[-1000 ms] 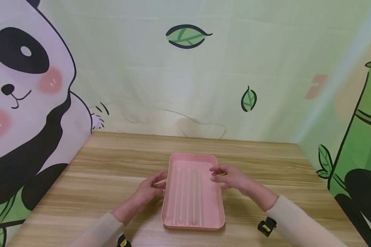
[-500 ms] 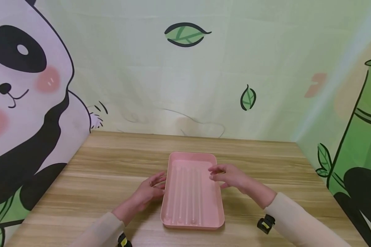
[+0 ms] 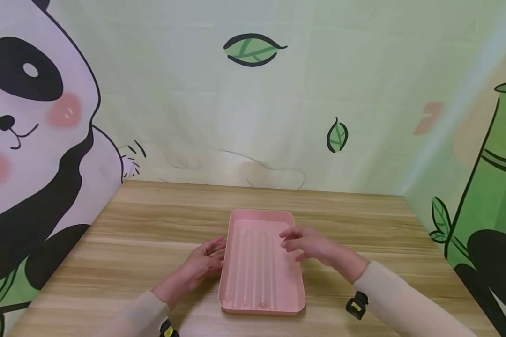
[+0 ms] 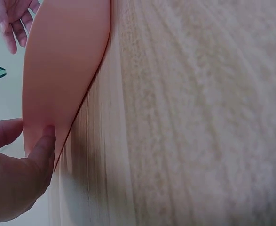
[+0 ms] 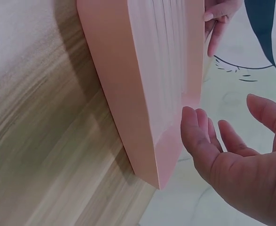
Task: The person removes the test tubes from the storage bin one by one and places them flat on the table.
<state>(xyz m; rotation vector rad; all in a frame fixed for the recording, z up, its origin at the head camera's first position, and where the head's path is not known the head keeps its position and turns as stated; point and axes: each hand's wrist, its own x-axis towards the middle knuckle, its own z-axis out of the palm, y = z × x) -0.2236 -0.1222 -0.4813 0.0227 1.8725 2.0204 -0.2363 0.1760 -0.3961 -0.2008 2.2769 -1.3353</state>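
A shallow pink rectangular tray (image 3: 290, 285) lies lengthwise on the wooden table. Several clear, slender tubes (image 3: 253, 267) with rounded near ends lie side by side along its left part. My left hand (image 3: 198, 266) is at the tray's left side; in the left wrist view a fingertip touches the outer wall (image 4: 65, 70). Over the right rim hovers my right hand (image 3: 309, 244), its fingers loosely spread and holding nothing. The right wrist view shows those fingers (image 5: 194, 134) apart from one another beside the tray's far end.
The wood-grain table (image 3: 160, 206) runs back to a pale green cloth backdrop (image 3: 185, 93) with panda, leaf and bamboo drawings. Each wrist bears a small black camera, such as the right one (image 3: 356, 305).
My right hand has shifted slightly left, farther over the tray's right rim. The left hand stays by the left side, and the tray and tubes look unmoved.
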